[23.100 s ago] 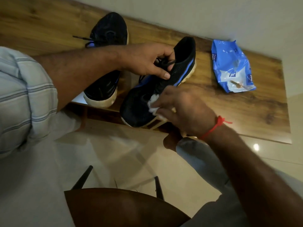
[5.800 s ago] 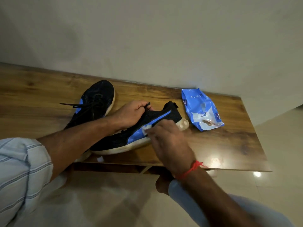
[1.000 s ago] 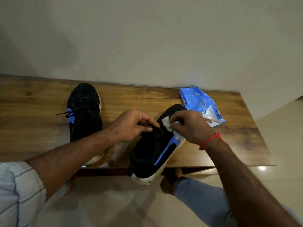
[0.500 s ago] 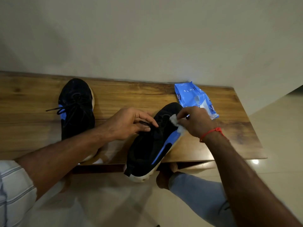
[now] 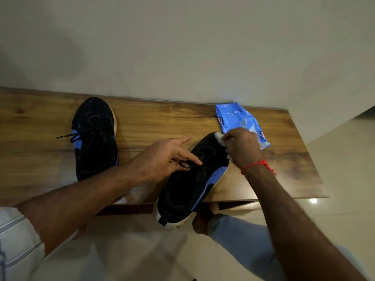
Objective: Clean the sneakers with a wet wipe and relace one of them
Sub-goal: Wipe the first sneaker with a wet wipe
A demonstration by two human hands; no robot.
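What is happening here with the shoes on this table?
A person is cleaning a black-and-blue sneaker whose heel hangs over the edge of the wooden table. The right hand rubs a white wet wipe on its toe, and the left hand steadies it at the black laces. The second black-and-blue sneaker lies untouched to the left, laces tied. A blue wipes packet lies behind the right hand.

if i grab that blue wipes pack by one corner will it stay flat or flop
Likely to flop: the blue wipes pack looks like soft crinkled film, its surface creased and lying unevenly on the wooden table. It looks fairly flat, so probably part-used and light. The glossy film may be a little slippery, so pinching a corner could let it sag or slide.
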